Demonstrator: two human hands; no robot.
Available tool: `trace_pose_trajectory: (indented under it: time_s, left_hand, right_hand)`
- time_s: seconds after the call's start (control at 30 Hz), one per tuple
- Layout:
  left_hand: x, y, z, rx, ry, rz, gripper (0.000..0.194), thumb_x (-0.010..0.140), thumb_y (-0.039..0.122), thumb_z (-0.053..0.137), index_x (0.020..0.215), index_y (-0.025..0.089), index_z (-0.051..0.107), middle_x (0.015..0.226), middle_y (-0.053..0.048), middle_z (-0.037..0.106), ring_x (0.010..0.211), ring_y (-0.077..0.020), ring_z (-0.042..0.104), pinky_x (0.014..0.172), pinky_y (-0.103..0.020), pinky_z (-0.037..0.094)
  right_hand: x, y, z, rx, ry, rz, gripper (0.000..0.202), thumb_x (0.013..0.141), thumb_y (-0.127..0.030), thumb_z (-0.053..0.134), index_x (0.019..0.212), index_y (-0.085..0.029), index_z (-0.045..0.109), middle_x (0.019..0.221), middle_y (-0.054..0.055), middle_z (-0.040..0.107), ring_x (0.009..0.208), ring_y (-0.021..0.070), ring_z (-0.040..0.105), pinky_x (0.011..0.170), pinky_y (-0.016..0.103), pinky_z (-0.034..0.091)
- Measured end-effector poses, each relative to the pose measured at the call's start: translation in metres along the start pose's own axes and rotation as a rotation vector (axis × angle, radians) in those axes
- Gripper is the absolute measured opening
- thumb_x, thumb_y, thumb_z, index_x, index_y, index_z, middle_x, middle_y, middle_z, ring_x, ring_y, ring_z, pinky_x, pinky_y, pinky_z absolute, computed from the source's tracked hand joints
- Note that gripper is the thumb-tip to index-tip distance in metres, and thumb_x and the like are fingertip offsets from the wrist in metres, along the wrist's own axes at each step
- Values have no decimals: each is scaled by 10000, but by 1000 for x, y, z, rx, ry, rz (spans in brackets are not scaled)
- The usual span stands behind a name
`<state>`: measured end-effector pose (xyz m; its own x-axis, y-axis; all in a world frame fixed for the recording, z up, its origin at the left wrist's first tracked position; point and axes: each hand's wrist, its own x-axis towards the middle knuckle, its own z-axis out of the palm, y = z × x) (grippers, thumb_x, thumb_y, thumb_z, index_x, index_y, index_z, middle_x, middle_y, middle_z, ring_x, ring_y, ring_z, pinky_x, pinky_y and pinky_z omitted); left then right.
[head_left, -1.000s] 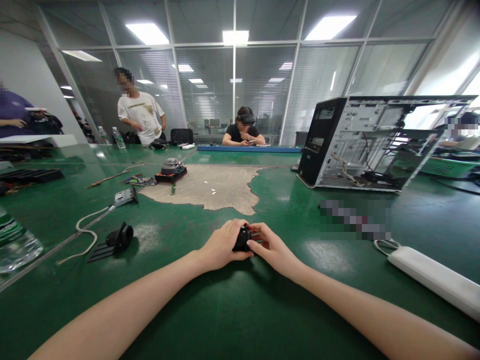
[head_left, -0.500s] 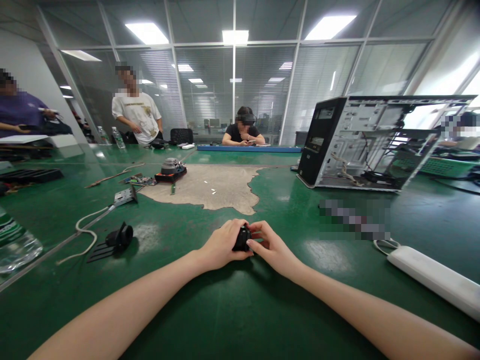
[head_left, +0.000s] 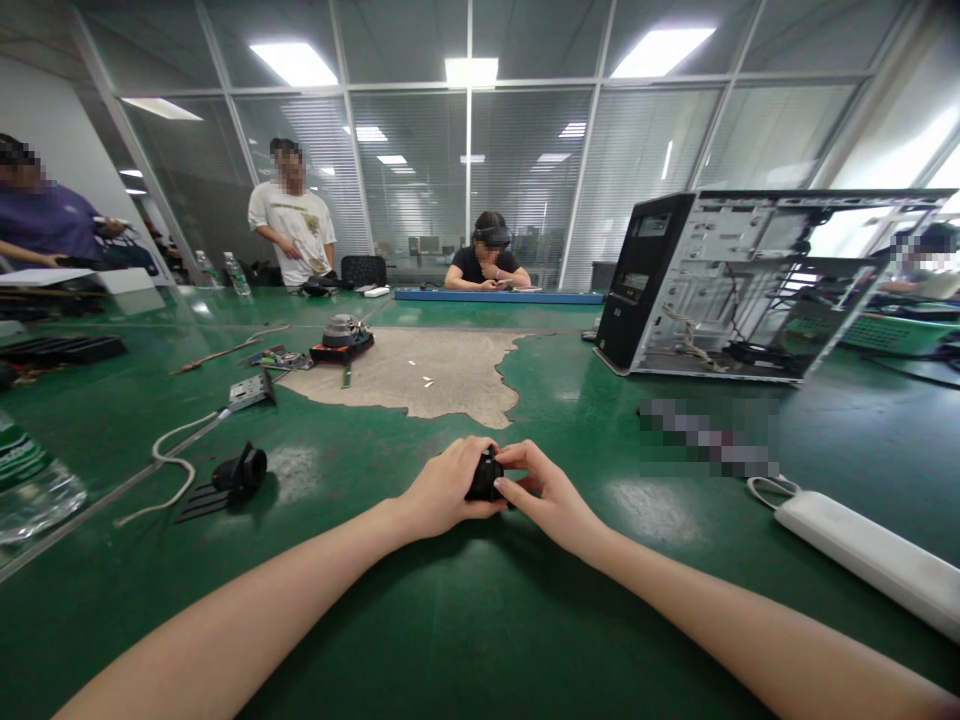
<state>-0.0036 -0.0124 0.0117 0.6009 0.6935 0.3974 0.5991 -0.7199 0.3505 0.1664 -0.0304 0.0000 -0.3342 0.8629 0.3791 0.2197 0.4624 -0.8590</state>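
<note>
A small pale badge [head_left: 617,312], resembling the hp mark but too small to confirm, sits low on the black front of a computer case [head_left: 651,275] at right of frame. Markings on the green label [head_left: 16,452] of a clear bottle [head_left: 46,498] at the left edge, and the print [head_left: 306,216] across a white T-shirt [head_left: 279,212], upper left, are illegible.

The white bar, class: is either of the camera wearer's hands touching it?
No: the left hand and right hand are both at the small black part, apart from the white bar.
</note>
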Motion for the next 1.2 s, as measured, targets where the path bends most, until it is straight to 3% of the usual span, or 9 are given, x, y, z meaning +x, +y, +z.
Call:
trace_pose_trajectory:
  time_s: [0.27,0.53,0.8,1.07,1.2]
  left_hand:
    - [0,-1,1,10,6,13,533,684,388,604,1105,199,337,1030,-64,486,917,-223,480,778,-362,427]
    - [0,-1,1,-4,11,12,504,680,387,607,1082,212,357,1023,-56,484,911,-221,483,773,-358,426]
    - [0,-3,3,11,18,15,544,675,388,612,1106,204,336,1023,-58,489,910,-218,481,778,-356,423]
    - [-1,-1,1,-8,13,11,515,675,380,608,1090,210,353,1037,-59,486,925,-221,476,779,-357,422]
    - [0,0,0,-17,9,4,510,678,386,606,1086,210,356,1029,-58,487,918,-221,480,777,-362,421]
  right_hand:
    - [1,1,1,38,-73,102,257,780,-211,493,1026,-201,423,948,46,527,841,153,553,679,292,491]
    - [1,-3,-1,-43,18,-23,155,752,-206,527,904,-199,496,958,42,500,933,172,517,680,269,483]
    - [2,0,1,59,-66,118,261,776,-225,498,1027,-199,427,948,48,535,850,153,555,686,294,490]
    - [-1,-6,-2,-55,12,-37,158,756,-206,517,913,-204,496,978,41,497,929,165,514,688,270,486]
    - [0,-4,-1,-45,12,-16,159,766,-206,506,924,-205,489,964,41,503,938,168,513,683,271,489]
